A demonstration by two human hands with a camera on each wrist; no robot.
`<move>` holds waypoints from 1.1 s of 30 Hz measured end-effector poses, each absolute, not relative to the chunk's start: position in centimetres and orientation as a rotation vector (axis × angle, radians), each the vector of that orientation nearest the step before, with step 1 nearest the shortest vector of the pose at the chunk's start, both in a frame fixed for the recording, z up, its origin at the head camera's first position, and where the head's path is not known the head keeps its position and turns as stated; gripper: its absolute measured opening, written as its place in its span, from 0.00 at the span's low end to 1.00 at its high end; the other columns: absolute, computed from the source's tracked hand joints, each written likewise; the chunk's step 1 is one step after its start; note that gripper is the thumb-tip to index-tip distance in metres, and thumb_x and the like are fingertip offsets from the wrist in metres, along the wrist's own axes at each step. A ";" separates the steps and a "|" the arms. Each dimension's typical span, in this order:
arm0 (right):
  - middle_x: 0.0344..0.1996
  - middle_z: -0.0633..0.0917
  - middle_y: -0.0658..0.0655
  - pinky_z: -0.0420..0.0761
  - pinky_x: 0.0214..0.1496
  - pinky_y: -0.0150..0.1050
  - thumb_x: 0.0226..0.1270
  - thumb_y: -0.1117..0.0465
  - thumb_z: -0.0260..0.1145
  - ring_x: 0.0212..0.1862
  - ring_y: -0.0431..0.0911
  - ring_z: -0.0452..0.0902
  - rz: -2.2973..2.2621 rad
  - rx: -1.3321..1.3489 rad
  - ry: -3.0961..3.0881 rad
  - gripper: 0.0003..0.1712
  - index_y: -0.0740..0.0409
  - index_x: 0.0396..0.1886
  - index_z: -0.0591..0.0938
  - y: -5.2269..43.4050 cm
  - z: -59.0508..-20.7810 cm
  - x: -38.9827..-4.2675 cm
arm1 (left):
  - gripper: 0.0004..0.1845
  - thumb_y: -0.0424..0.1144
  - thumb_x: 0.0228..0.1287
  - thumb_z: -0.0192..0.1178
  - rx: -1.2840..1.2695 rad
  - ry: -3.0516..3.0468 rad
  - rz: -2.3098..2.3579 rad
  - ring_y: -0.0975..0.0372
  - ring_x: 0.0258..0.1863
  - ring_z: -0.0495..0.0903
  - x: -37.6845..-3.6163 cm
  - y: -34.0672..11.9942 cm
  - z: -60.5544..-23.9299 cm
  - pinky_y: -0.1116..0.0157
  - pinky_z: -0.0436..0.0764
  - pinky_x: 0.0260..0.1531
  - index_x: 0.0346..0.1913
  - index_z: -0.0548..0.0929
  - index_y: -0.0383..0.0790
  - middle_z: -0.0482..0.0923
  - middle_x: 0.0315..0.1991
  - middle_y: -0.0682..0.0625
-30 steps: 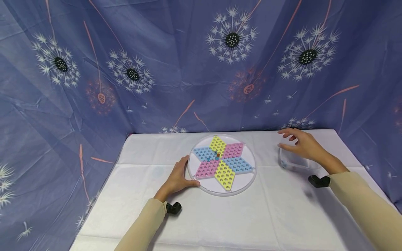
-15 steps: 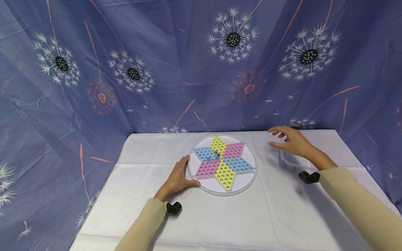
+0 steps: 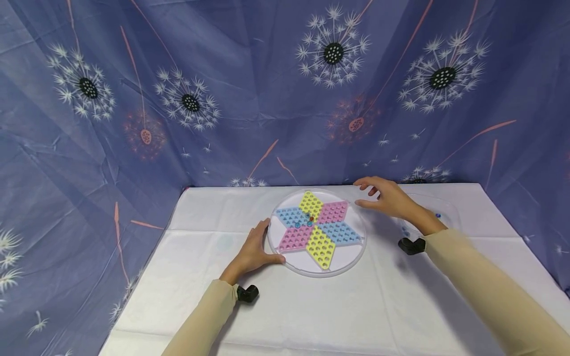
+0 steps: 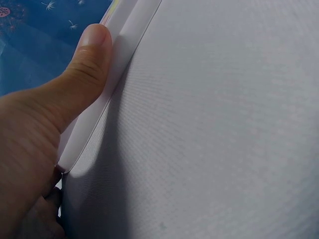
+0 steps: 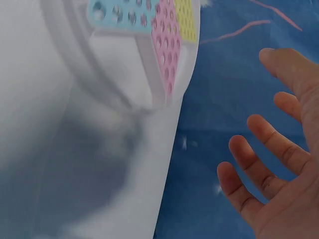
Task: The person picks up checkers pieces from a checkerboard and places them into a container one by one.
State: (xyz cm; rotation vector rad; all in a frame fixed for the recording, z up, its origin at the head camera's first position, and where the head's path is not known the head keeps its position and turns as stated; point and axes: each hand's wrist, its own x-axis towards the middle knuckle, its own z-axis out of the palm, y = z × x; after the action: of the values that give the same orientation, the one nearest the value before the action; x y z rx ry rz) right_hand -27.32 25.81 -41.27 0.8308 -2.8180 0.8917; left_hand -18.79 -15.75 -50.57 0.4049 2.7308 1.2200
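**Right hand now at the board's far-right rim, left hand unchanged**

Diff vs 1.0 s ago: right hand (image 3: 392, 200) has moved left, off the clear container (image 3: 438, 210), and now hovers over the far-right edge of the round board (image 3: 317, 232). Fingers spread and relaxed, nothing held; the right wrist view confirms splayed fingers (image 5: 279, 144) in the air with the board's pink and blue sections off to the side. Whether the fingertips touch the rim, can't tell.

Container is now more exposed at the right side of the table (image 3: 311, 306), behind the right wrist; a few small beads visible in it.

Left hand (image 3: 256, 252) hasn't moved: it rests on the tablecloth against the board's left rim, fingers nearly straight, thumb lying along the near edge. The left wrist view shows the thumb (image 4: 82, 69) pressed on the rim, not wrapped round it.

Board sits mid-table, same place as before, six-point star in yellow, pink and blue, a few marbles (image 3: 307, 220) near its centre.
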 end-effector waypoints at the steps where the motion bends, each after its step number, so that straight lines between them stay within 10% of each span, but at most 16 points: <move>1: 0.54 0.83 0.62 0.84 0.44 0.50 0.65 0.53 0.76 0.46 0.52 0.81 0.894 0.845 -2.818 0.31 0.53 0.66 0.79 25.4 -41.4 -27.5 | 0.69 0.54 0.41 0.85 0.406 2.729 1.222 0.45 0.81 0.46 -18.8 -15.7 -50.5 0.47 0.51 0.79 0.83 0.52 0.40 0.49 0.82 0.40; 33: 0.54 0.80 0.62 0.76 0.58 0.56 0.64 0.58 0.76 0.55 0.57 0.74 0.966 1.125 -2.945 0.23 0.50 0.59 0.86 14.9 -45.4 -27.7 | 0.70 0.54 0.40 0.85 0.415 2.744 1.186 0.49 0.82 0.44 -19.1 -15.7 -50.8 0.51 0.44 0.80 0.82 0.52 0.39 0.51 0.82 0.42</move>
State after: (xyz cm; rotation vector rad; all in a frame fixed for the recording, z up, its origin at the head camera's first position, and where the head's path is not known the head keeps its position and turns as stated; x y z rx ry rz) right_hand -27.65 14.93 -45.41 1.1248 -2.9455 0.9656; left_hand -19.13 -15.73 -50.80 0.4155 2.7439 1.1858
